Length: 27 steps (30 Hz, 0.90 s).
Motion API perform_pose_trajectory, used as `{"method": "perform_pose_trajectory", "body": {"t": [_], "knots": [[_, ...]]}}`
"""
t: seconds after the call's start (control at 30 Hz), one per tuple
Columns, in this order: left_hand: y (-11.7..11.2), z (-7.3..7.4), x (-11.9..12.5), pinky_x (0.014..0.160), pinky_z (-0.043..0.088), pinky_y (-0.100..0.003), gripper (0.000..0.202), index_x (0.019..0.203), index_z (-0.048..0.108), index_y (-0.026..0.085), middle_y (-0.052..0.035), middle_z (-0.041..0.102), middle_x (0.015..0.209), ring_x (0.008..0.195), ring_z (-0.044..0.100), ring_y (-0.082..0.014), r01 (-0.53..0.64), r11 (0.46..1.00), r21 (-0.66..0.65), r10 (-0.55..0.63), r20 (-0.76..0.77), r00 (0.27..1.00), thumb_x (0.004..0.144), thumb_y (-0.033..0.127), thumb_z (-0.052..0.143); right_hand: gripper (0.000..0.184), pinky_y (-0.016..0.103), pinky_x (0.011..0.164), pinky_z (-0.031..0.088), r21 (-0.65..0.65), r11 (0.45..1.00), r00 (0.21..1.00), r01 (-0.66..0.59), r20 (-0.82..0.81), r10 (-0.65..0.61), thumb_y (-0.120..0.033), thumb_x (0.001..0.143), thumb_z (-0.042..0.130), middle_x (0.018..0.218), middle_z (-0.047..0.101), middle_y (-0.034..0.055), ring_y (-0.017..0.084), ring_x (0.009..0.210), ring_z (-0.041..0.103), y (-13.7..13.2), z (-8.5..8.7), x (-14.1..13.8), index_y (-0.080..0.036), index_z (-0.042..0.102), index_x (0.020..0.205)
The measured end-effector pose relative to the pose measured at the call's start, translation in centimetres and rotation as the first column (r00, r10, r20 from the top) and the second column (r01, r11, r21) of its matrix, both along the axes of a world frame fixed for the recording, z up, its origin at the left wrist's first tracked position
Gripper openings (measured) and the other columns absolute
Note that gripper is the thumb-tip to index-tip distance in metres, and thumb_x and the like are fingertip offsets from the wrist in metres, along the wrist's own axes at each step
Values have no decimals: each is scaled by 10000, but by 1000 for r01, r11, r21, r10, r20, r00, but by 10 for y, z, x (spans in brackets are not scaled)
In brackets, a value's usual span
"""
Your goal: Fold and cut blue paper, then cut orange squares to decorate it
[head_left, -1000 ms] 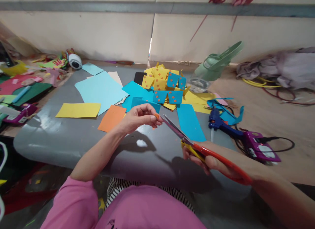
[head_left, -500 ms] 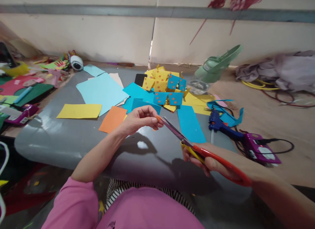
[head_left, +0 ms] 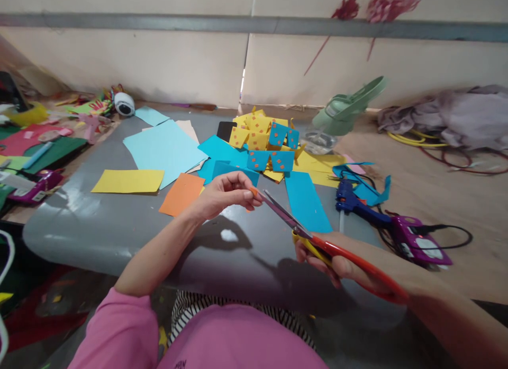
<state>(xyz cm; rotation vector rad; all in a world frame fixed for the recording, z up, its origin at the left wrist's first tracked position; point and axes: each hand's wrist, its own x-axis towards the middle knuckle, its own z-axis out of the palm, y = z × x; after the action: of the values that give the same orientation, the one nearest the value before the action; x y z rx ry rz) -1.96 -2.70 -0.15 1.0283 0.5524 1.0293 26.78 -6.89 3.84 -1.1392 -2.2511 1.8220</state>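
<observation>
My left hand (head_left: 232, 193) pinches a small piece of orange paper (head_left: 254, 191) between thumb and fingertips, above the grey table. In my right hand (head_left: 323, 260) is a pair of scissors (head_left: 291, 221) with one red and one yellow handle. The blades point left and stand slightly apart, their tips right by the orange piece. Whether they touch it I cannot tell. An orange sheet (head_left: 183, 193) lies left of my left wrist. Behind the hands are several folded yellow paper pieces (head_left: 260, 125) and blue ones (head_left: 272, 160), with small orange squares on them.
Light blue sheets (head_left: 164, 149) and a yellow strip (head_left: 127, 181) lie to the left. A blue strip (head_left: 307, 200) is behind the scissors. At right are a blue glue gun (head_left: 351, 200), a purple box with a cable (head_left: 420, 242) and a green fan-like object (head_left: 345, 110).
The scissor blades have opened very slightly. Both hands stay almost in place, and the view has tilted up a little.
</observation>
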Motion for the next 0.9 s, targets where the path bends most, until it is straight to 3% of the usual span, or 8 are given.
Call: {"method": "perform_pose_trajectory", "body": {"t": [0.77,0.9], "knots": [[-1,1,1,651,555,-258,271,785,591,177,-30,750,809,726,721,-133,-7,1000,4,7,-40,999,708,303,818,748,258,492,524,-16,1000,1000,-3,-22,2,-896,787,415,840,536,17,127,625,518,0,-3,-1,-197,586,990],[-1,1,0,667,560,-271,278,798,585,180,-33,748,817,743,724,-140,-8,1000,-2,8,-70,998,713,313,814,665,257,488,518,-21,1000,1000,1,-12,-1,-832,828,441,839,538,14,124,618,523,0,-2,-2,-198,576,977]]}}
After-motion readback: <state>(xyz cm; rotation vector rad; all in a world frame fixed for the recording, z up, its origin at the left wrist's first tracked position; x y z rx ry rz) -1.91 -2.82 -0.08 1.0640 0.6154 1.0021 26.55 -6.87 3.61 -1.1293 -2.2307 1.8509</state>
